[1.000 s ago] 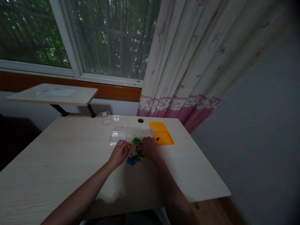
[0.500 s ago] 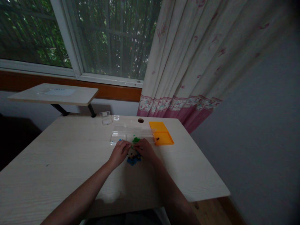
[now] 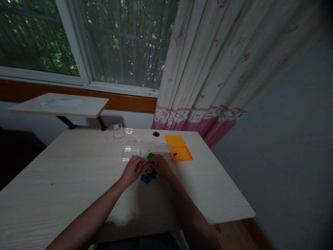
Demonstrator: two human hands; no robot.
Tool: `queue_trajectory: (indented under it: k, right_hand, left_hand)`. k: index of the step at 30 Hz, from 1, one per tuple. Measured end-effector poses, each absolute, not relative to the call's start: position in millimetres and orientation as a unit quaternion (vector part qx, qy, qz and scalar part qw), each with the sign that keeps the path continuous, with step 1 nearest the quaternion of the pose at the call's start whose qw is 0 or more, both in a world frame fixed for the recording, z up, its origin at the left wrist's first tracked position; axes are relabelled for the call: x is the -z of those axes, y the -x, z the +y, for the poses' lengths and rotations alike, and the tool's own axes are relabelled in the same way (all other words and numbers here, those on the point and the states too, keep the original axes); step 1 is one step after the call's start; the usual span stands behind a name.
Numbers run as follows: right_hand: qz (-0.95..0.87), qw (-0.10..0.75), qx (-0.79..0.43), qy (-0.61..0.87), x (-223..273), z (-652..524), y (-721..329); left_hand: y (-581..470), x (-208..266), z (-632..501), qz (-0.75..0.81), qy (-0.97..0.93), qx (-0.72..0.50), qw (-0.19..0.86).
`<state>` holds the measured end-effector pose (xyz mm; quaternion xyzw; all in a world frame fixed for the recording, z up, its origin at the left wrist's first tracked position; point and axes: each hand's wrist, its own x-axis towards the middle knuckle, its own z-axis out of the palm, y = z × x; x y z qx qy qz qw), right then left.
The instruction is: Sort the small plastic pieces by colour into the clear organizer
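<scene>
My left hand [image 3: 134, 168] and my right hand [image 3: 160, 165] meet over the middle of the desk [image 3: 85, 184], fingertips pinched close together. Between them shows a tiny greenish piece, too small to name. Just below the hands lies a loose pile of small blue, black and yellow pieces [image 3: 149, 177]. Beyond the fingertips, green pieces [image 3: 151, 155] lie in a clear plastic compartment box [image 3: 140, 143]. A few bits of blue [image 3: 133, 156] show in its left part, behind my left hand. My fingers partly hide what they grip.
An open orange box [image 3: 182, 152] with a small dark piece in it stands right of the clear box. Further back are a small open clear case [image 3: 117, 132] and a round cable hole [image 3: 156, 134]. A raised shelf [image 3: 91, 108] stands at the back left, before the window.
Both hands stay in almost the same place, with only slight finger movement around the tiny piece. The boxes and the pile have not moved.
</scene>
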<state>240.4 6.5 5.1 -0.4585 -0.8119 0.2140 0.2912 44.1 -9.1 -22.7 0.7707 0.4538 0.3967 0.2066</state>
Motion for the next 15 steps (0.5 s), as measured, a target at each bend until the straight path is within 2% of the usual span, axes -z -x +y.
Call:
queue_trajectory:
  k: [15]
  right_hand:
    - [-0.776, 0.321, -0.282, 0.464, 0.9, 7.7, -243.4]
  left_hand:
    - [-42.7, 16.8, -9.3, 0.443, -0.777, -0.393, 0.212]
